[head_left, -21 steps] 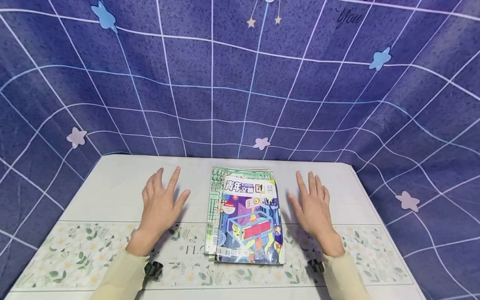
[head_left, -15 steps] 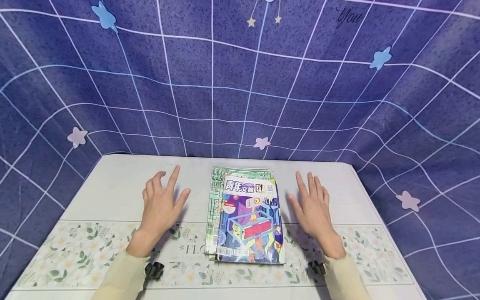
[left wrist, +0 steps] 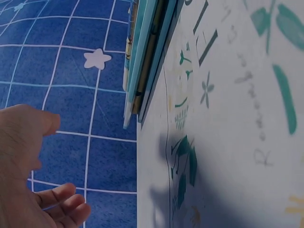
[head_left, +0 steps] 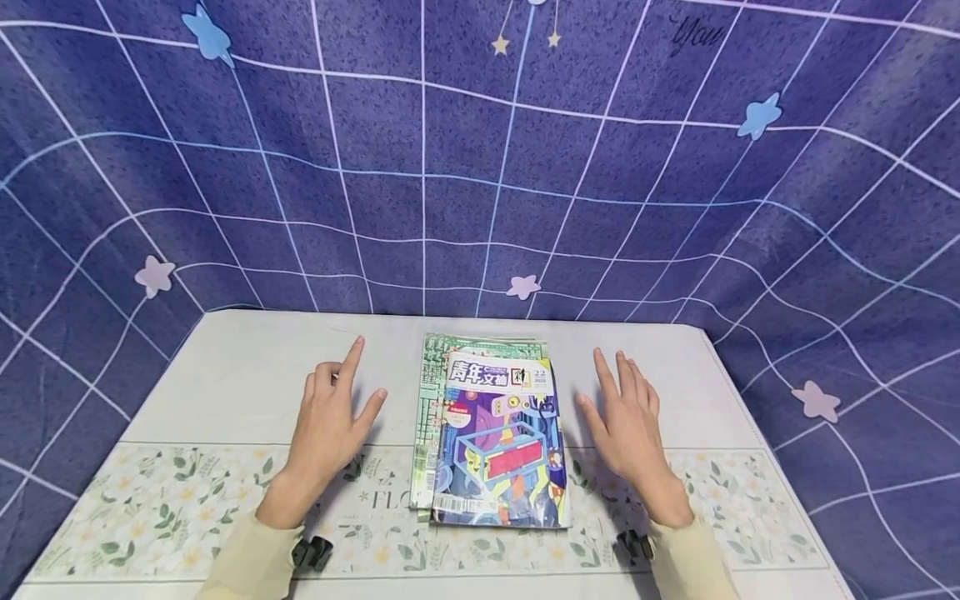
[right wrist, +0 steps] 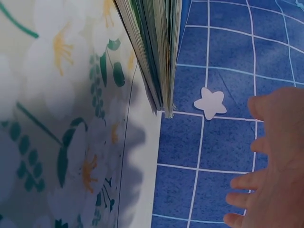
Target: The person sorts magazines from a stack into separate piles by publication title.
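You are keeping both hands off the stack. Your left hand (head_left: pixel 330 425) is hovering or resting on the white tabletop w/ floral band (head_left: pixel 225 392), just left of the pile; index finger and thumb are spread, the middle fingers are curling in loosely. It is gripping nothing. Your right hand (head_left: pixel 626 421) is lying flat just right of the pile, fingers straight and close together, thumb splayed toward the magazines, also holding nothing.

The stack is sitting mid-table between your hands: a colourful glossy magazine w/ white title band (head_left: pixel 498 437) on top, a green-covered magazine (head_left: pixel 429 392) underneath, offset to the left and back. Wrist views are showing the page edges (right wrist: pixel 154 52) of several issues, not squared.

Progress, as judged: nothing is being lifted or opened yet; the pile is untouched and still misaligned. All handling is remaining.

Vs. earlier frames: your left hand is shifting slightly toward the stack, and its middle fingers are folding inward where they were straighter 0.7 s ago. Right hand is edging a touch, posture unchanged. Stack is not moving.

Backdrop: blue grid-patterned cloth w/ paper stars (head_left: pixel 480 167).
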A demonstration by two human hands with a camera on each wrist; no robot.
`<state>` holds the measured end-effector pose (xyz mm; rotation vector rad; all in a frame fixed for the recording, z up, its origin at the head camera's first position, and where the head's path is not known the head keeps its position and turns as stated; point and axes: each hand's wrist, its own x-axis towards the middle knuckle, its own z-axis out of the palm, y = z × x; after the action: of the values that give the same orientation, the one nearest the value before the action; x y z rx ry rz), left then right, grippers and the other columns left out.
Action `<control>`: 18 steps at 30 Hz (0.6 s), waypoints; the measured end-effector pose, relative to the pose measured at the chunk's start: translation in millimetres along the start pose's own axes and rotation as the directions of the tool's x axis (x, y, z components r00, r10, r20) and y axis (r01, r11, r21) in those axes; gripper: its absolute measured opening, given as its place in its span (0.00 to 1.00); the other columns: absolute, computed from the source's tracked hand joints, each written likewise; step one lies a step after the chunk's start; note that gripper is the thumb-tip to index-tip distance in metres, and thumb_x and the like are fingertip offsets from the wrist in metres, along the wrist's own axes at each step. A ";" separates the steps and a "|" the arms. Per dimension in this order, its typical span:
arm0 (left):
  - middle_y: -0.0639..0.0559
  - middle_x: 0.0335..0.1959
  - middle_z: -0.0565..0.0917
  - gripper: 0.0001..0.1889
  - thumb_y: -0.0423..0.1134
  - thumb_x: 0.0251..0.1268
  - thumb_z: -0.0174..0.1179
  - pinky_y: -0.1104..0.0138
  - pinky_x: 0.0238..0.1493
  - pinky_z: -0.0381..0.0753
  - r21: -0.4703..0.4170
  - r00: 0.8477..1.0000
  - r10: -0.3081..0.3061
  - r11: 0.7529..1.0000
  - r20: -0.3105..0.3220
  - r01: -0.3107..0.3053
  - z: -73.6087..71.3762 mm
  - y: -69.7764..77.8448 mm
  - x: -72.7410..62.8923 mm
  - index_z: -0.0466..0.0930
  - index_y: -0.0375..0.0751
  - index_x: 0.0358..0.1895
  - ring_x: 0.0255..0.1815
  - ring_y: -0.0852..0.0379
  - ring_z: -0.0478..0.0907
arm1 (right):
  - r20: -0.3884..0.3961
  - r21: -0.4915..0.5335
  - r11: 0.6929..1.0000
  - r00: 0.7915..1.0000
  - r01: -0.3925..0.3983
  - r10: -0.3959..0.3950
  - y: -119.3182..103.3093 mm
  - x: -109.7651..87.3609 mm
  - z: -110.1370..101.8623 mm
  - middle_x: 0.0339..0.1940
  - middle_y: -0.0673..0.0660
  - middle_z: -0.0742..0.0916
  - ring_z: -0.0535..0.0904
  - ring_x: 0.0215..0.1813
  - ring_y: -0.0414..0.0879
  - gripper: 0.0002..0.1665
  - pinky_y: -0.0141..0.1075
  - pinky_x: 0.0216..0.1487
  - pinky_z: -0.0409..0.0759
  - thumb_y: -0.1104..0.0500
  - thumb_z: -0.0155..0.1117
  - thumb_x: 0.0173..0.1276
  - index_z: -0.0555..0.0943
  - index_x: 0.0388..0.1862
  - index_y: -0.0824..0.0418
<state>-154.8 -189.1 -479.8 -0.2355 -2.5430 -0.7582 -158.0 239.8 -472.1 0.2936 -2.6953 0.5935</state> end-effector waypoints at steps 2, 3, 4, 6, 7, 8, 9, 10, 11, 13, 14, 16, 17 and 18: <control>0.25 0.57 0.75 0.44 0.44 0.78 0.69 0.36 0.57 0.76 -0.009 1.000 -0.009 1.000 0.006 0.010 -0.5 1.5 -0.9 0.58 0.45 0.91 0.55 0.28 0.74 | -0.003 0.000 1.000 1.000 -0.001 0.001 -0.4 -1.2 -0.1 0.87 0.79 0.62 0.57 0.86 0.76 0.45 0.74 0.82 0.53 0.50 0.63 0.85 0.59 0.92 0.60; 0.26 0.56 0.76 0.44 0.44 0.78 0.69 0.37 0.57 0.76 -0.015 1.000 -0.014 1.000 0.011 0.014 -0.8 2.4 -1.4 0.58 0.46 0.91 0.55 0.28 0.75 | -0.005 0.001 1.000 1.000 -0.001 0.001 -0.6 -2.0 -0.2 0.87 0.79 0.63 0.57 0.86 0.76 0.45 0.74 0.81 0.53 0.50 0.63 0.85 0.59 0.92 0.60; 0.28 0.55 0.77 0.44 0.43 0.78 0.69 0.37 0.56 0.77 -0.021 1.000 -0.017 1.000 0.017 0.017 -1.0 3.4 -2.1 0.57 0.46 0.91 0.55 0.30 0.75 | -0.008 -0.001 1.000 1.000 -0.002 0.002 -0.5 -2.7 -0.1 0.87 0.79 0.63 0.58 0.86 0.76 0.45 0.74 0.81 0.54 0.49 0.62 0.85 0.59 0.92 0.61; 0.31 0.53 0.79 0.45 0.40 0.77 0.70 0.39 0.52 0.80 -0.030 1.000 -0.011 0.999 0.026 0.012 -1.4 5.4 -3.7 0.57 0.46 0.91 0.53 0.33 0.76 | -0.012 -0.003 1.000 1.000 -0.001 0.001 -0.9 -4.6 -0.1 0.86 0.79 0.63 0.59 0.85 0.76 0.45 0.74 0.80 0.55 0.49 0.62 0.85 0.59 0.92 0.61; 0.33 0.52 0.80 0.45 0.39 0.77 0.70 0.41 0.51 0.80 -0.033 1.000 -0.002 0.999 0.027 0.003 -1.5 6.4 -4.4 0.57 0.46 0.91 0.51 0.34 0.77 | -0.016 -0.003 1.000 1.000 0.001 -0.001 -1.0 -5.3 0.1 0.86 0.79 0.64 0.59 0.85 0.77 0.45 0.74 0.80 0.56 0.50 0.63 0.85 0.59 0.92 0.61; 0.35 0.51 0.81 0.45 0.38 0.76 0.70 0.42 0.49 0.81 -0.038 1.000 0.009 0.999 0.023 -0.008 -1.6 7.4 -5.0 0.58 0.46 0.91 0.50 0.36 0.77 | -0.020 -0.004 1.000 1.000 0.003 -0.003 -1.1 -6.0 0.2 0.86 0.79 0.64 0.60 0.85 0.77 0.45 0.74 0.80 0.56 0.50 0.63 0.85 0.59 0.92 0.61; 0.37 0.50 0.81 0.45 0.37 0.76 0.70 0.44 0.48 0.81 -0.042 1.000 0.021 0.999 0.018 -0.021 -1.5 8.3 -5.5 0.58 0.45 0.91 0.49 0.38 0.77 | -0.023 -0.005 1.000 1.000 0.005 -0.005 -1.3 -6.7 0.3 0.85 0.79 0.64 0.60 0.84 0.77 0.45 0.74 0.79 0.57 0.50 0.63 0.85 0.59 0.92 0.62; 0.38 0.49 0.82 0.45 0.36 0.75 0.70 0.45 0.47 0.81 -0.044 0.999 0.036 0.998 0.010 -0.036 -1.4 9.1 -6.2 0.58 0.44 0.90 0.48 0.39 0.77 | -0.027 -0.004 1.000 1.000 0.008 -0.008 -1.2 -7.4 0.7 0.85 0.80 0.65 0.61 0.84 0.77 0.45 0.74 0.79 0.57 0.51 0.63 0.85 0.60 0.92 0.62; 0.39 0.48 0.82 0.45 0.35 0.75 0.70 0.46 0.46 0.81 -0.046 0.999 0.052 0.998 0.002 -0.052 -1.3 10.1 -6.6 0.59 0.44 0.90 0.47 0.40 0.76 | -0.030 -0.001 1.000 1.000 0.008 -0.008 -1.4 -8.0 1.0 0.85 0.80 0.65 0.61 0.84 0.78 0.45 0.74 0.79 0.57 0.51 0.64 0.84 0.60 0.92 0.62; 0.40 0.47 0.83 0.45 0.34 0.74 0.70 0.47 0.45 0.81 -0.048 0.997 0.076 0.996 -0.013 -0.077 -0.8 11.7 -7.5 0.59 0.44 0.90 0.46 0.41 0.76 | -0.034 0.003 1.000 0.999 0.009 -0.009 -1.4 -9.2 1.6 0.85 0.80 0.65 0.61 0.84 0.78 0.45 0.74 0.79 0.56 0.51 0.64 0.84 0.60 0.91 0.62; 0.41 0.47 0.83 0.45 0.34 0.74 0.70 0.48 0.45 0.81 -0.048 0.996 0.084 0.995 -0.018 -0.085 -0.4 12.2 -8.1 0.59 0.44 0.90 0.45 0.42 0.76 | -0.035 0.002 1.000 0.999 0.010 -0.010 -1.2 -9.9 2.1 0.85 0.80 0.65 0.61 0.84 0.78 0.45 0.74 0.79 0.57 0.51 0.64 0.84 0.60 0.91 0.62; 0.41 0.47 0.83 0.45 0.34 0.74 0.71 0.48 0.45 0.81 -0.046 0.995 0.095 0.994 -0.025 -0.096 0.4 12.9 -9.4 0.60 0.44 0.90 0.45 0.42 0.76 | -0.036 0.001 1.000 0.999 0.012 -0.012 -0.7 -11.4 2.9 0.84 0.80 0.66 0.61 0.83 0.78 0.45 0.74 0.79 0.57 0.51 0.64 0.84 0.60 0.91 0.62; 0.42 0.47 0.83 0.45 0.34 0.73 0.71 0.48 0.45 0.81 -0.045 0.995 0.098 0.994 -0.028 -0.099 0.9 13.1 -10.0 0.60 0.44 0.90 0.45 0.42 0.76 | -0.035 -0.002 1.000 0.999 0.013 -0.013 -0.6 -12.2 3.4 0.84 0.80 0.66 0.62 0.83 0.78 0.45 0.74 0.79 0.57 0.51 0.64 0.84 0.60 0.91 0.62; 0.41 0.47 0.83 0.45 0.34 0.73 0.71 0.48 0.45 0.81 -0.043 0.995 0.100 0.994 -0.030 -0.101 1.4 13.1 -10.6 0.60 0.44 0.90 0.45 0.42 0.76 | -0.033 -0.005 1.000 0.999 0.014 -0.014 -0.5 -13.0 3.8 0.84 0.80 0.66 0.62 0.83 0.78 0.45 0.74 0.78 0.58 0.51 0.64 0.84 0.60 0.91 0.62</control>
<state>-142.2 -177.7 -479.8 -0.3621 -2.4692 -0.7747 -147.2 239.3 -480.2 0.2985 -2.6601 0.5821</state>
